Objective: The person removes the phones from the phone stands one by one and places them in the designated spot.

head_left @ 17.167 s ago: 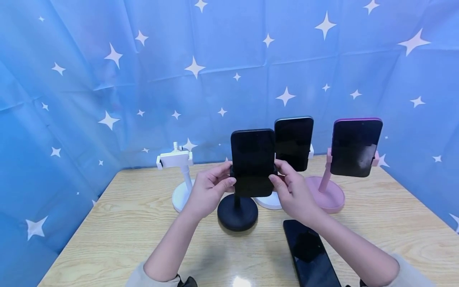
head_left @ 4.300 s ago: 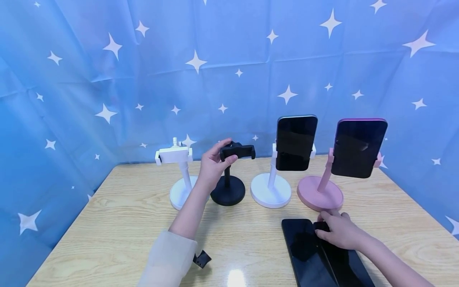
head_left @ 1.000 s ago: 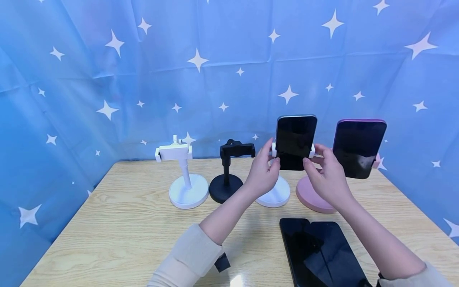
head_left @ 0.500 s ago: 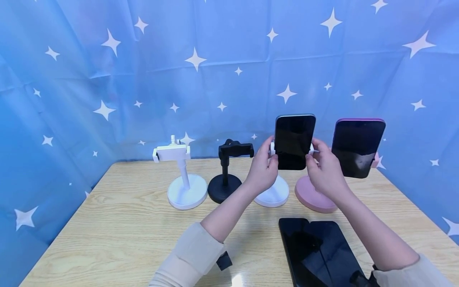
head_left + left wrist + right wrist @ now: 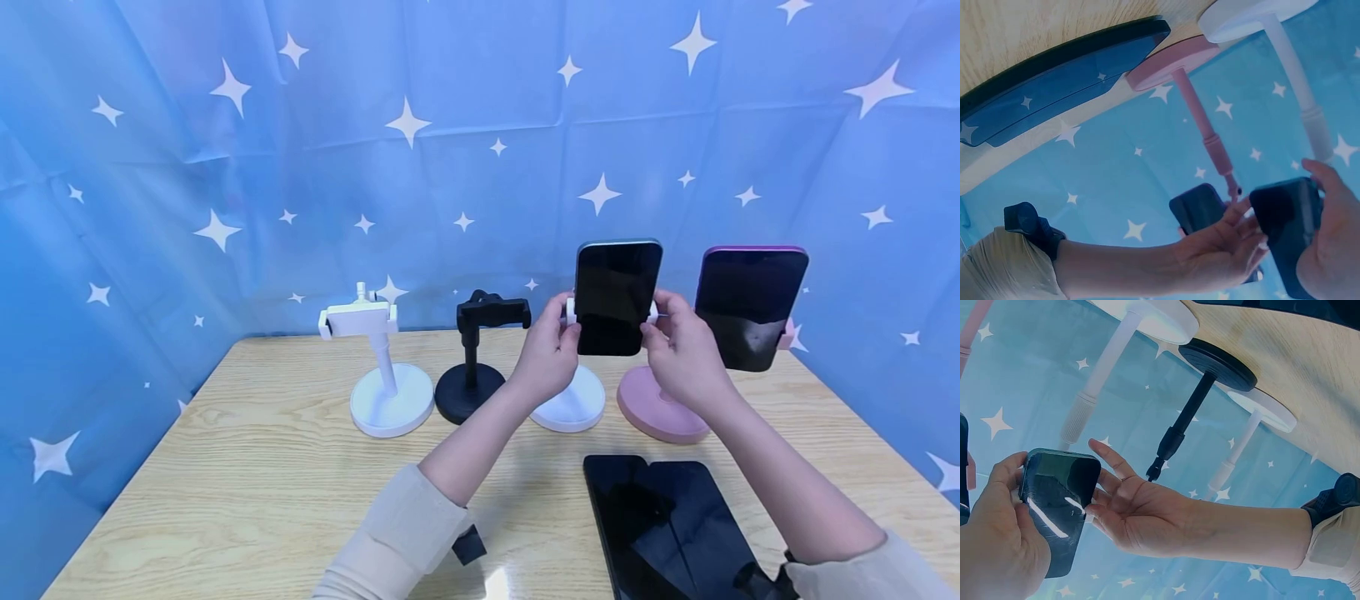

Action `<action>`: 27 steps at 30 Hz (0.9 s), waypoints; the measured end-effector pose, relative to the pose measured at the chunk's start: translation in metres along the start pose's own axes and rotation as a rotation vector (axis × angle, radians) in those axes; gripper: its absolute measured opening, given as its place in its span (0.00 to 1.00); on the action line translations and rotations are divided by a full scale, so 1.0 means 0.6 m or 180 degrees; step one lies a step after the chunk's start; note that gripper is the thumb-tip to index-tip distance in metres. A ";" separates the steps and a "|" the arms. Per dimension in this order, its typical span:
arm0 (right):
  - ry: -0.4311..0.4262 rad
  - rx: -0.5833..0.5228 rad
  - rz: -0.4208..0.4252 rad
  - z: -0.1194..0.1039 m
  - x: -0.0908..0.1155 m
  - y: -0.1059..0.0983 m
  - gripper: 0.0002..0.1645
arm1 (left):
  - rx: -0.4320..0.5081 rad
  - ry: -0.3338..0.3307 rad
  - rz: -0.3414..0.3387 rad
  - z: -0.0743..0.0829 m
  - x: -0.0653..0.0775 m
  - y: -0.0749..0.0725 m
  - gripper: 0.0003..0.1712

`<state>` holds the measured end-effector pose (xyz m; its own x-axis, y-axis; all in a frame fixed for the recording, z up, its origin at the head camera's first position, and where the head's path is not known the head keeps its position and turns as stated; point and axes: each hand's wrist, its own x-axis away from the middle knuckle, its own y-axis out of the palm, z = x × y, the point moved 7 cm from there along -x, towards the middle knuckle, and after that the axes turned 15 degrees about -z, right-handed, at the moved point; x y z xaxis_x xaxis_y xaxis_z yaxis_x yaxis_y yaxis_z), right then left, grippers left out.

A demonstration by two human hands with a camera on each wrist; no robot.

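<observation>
In the head view, a phone with a pale blue-green edge stands upright in the clamp of a white phone stand. My left hand grips the clamp's left end, thumb at the phone's lower left edge. On the other side, my right hand pinches the clamp's right end, its thumb near the phone's right edge. Both wrist views show this phone between the hands, screen visible. The hands partly cover the stand's clamp and post.
To the right, a pink phone stand bears a purple-edged phone. A black stand and another white stand hold no phones. Two dark phones lie side by side near the front, one left, one right.
Earlier, both hands held a phone at the black stand. That stand then moved back without its phone, and a second phone lay under my right hand. Both hands now grip the white stand's clamp.
</observation>
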<state>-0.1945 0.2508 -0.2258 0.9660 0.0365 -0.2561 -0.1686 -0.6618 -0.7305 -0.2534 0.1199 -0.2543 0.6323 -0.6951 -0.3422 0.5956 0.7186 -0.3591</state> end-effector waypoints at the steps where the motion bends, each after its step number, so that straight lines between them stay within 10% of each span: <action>1: -0.0007 0.0001 0.0006 0.000 0.001 -0.001 0.23 | 0.0007 0.0001 -0.0003 0.000 0.000 0.000 0.22; 27: -0.0359 -0.0128 0.0361 -0.008 0.017 0.000 0.22 | -0.0002 0.0191 -0.0112 0.008 0.017 -0.002 0.21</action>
<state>-0.1834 0.2476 -0.2251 0.9126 0.0424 -0.4065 -0.2651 -0.6958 -0.6675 -0.2453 0.1124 -0.2532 0.5801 -0.7201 -0.3807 0.6166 0.6936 -0.3725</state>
